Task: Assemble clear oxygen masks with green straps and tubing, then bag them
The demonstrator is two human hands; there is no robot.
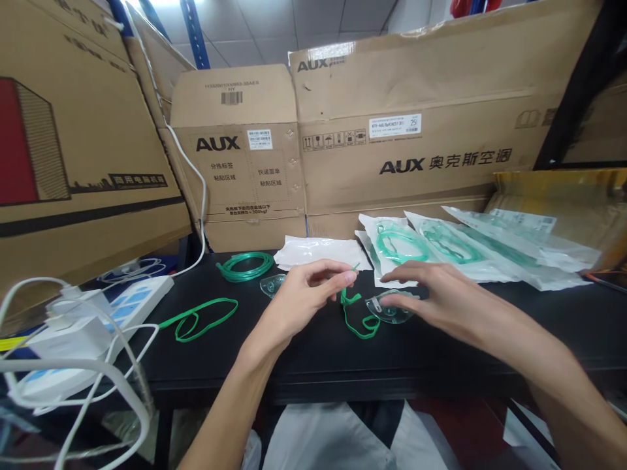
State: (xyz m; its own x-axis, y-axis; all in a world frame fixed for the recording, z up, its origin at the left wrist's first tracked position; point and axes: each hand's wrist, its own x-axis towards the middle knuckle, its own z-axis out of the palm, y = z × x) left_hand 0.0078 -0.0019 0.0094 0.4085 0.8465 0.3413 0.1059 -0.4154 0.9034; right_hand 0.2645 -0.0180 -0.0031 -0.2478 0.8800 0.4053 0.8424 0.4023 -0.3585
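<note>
My left hand is closed in a pinch on a thin green elastic strap, whose tip pokes out above the fingertips. The rest of the strap hangs below and curls on the black table. My right hand hovers open, thumb and fingers apart, over a clear oxygen mask with a metal nose clip. Its thumb overlaps the mask; whether it touches cannot be made out. Another clear plastic piece lies partly hidden behind my left wrist. Farther left are a coil of green tubing and a second green strap.
White wrapper lies behind my hands. Several packaged masks with green tubing lie at the back right. Large cardboard boxes stand behind. A white power strip with plugs and loose cables occupies the left side.
</note>
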